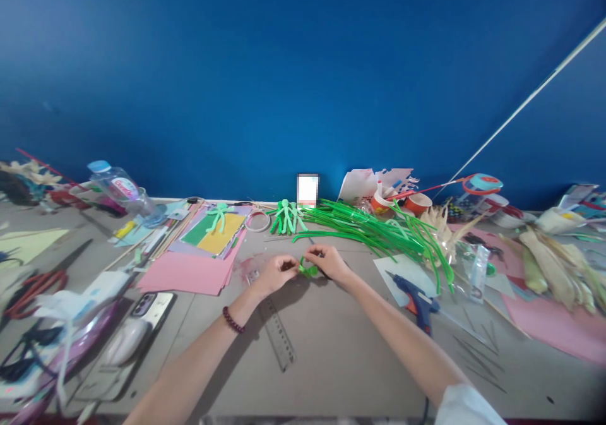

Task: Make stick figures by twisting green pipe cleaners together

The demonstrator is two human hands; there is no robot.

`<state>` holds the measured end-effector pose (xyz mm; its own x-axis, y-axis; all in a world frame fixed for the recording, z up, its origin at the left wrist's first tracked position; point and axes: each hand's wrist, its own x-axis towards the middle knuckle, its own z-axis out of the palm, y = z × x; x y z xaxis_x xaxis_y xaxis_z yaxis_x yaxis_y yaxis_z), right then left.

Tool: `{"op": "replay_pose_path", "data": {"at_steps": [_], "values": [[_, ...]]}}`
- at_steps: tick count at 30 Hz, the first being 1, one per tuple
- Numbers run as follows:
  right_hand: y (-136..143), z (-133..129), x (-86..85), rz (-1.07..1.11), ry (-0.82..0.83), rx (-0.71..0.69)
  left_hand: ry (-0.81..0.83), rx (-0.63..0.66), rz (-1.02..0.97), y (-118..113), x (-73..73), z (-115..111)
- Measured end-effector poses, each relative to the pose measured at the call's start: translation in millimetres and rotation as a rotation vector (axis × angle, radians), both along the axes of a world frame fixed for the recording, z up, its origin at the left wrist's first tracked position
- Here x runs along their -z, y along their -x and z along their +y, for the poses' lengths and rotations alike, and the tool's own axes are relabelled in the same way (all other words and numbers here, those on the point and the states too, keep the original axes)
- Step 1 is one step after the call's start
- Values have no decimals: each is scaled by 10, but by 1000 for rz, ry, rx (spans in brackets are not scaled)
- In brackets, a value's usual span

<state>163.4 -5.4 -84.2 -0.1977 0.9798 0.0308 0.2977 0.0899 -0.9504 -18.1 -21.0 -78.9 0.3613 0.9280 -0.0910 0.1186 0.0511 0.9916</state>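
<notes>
Both hands meet over the middle of the table, working on a small bent green pipe cleaner (309,271). My left hand (279,273), with a dark bead bracelet on its wrist, pinches the piece from the left. From the right, my right hand (327,262) pinches its upper part between thumb and fingers. A clear ruler (280,336) lies partly under my left hand. Beyond the hands stand several light green pipe-cleaner figures (285,215), and a large bundle of green pipe cleaners (374,226) spreads to the right.
A blue glue gun (416,300) lies on white paper at the right, near dried husks (552,267). Pink sheets (189,272), a phone (142,314) and a plastic bottle (120,186) are at the left. A blue wall (303,84) closes off the table's back edge.
</notes>
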Motion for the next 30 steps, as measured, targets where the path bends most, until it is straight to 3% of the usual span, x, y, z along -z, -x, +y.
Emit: {"op": "replay_pose_path", "data": {"at_steps": [3,13,23,30], "values": [[-22,-3,-83,-16,49,-14,-122,13,144,-2,-35,-13],[85,-269,-515,-293,-113,59,-371,-102,322,-20,-32,-57],[138,-378,-575,-435,-144,144,-661,-204,400,-77,-3,-115],[89,-309,-544,-388,-111,115,-877,-194,490,-99,94,-120]]}}
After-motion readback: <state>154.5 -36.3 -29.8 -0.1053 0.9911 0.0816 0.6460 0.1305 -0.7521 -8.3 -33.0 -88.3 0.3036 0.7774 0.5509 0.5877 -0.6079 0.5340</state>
